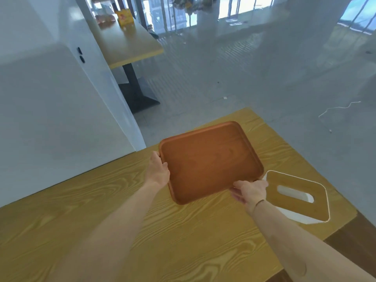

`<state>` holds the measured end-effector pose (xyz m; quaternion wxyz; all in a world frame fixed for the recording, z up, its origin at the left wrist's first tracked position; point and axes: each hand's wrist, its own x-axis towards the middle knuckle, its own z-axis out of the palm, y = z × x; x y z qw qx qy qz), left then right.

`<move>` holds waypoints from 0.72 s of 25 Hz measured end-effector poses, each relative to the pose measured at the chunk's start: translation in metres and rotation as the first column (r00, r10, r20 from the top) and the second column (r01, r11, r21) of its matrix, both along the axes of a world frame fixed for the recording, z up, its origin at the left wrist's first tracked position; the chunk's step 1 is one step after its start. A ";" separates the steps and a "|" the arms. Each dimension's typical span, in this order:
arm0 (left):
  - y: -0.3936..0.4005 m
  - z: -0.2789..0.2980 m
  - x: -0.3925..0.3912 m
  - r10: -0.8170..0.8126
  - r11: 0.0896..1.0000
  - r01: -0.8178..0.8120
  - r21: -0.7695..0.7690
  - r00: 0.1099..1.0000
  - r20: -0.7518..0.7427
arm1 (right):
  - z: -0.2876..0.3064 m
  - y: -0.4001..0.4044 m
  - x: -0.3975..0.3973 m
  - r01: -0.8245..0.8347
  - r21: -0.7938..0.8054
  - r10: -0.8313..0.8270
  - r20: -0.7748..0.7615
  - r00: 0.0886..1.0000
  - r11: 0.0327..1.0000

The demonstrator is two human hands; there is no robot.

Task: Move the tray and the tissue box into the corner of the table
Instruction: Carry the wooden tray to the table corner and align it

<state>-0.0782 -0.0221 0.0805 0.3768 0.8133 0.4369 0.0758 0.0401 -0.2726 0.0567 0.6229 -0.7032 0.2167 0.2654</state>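
Note:
A brown wooden tray [209,159], empty, is held over the far part of the yellow wood-grain table [142,231]. My left hand [157,169] grips its left rim. My right hand [251,191] grips its near right corner. The tray's far left corner reaches past the table edge by the white wall. To the right of the tray stands a white tissue box [299,197] with a wooden lid and an oval slot, close to the table's right edge and just behind my right hand.
A white wall [61,108] borders the table on the left. Beyond the table lies grey floor [244,78]. A second yellow table [126,41] on a black pedestal stands at the back left, with a yellow box on it. A dark brown strip runs along the table's lower right.

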 end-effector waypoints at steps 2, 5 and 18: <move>-0.005 0.019 -0.027 0.036 0.999 -0.037 0.025 0.999 0.041 | 0.014 -0.008 -0.015 -0.086 0.033 0.086 -0.009 0.996 0.996; -0.013 0.039 -0.069 0.084 0.995 -0.088 0.035 0.991 0.106 | 0.032 -0.019 -0.035 -0.202 0.059 0.201 0.009 0.979 0.978; -0.023 0.060 -0.258 0.358 0.925 -0.375 0.059 0.914 0.189 | 0.050 0.016 -0.140 -0.579 0.003 0.578 0.068 0.813 0.815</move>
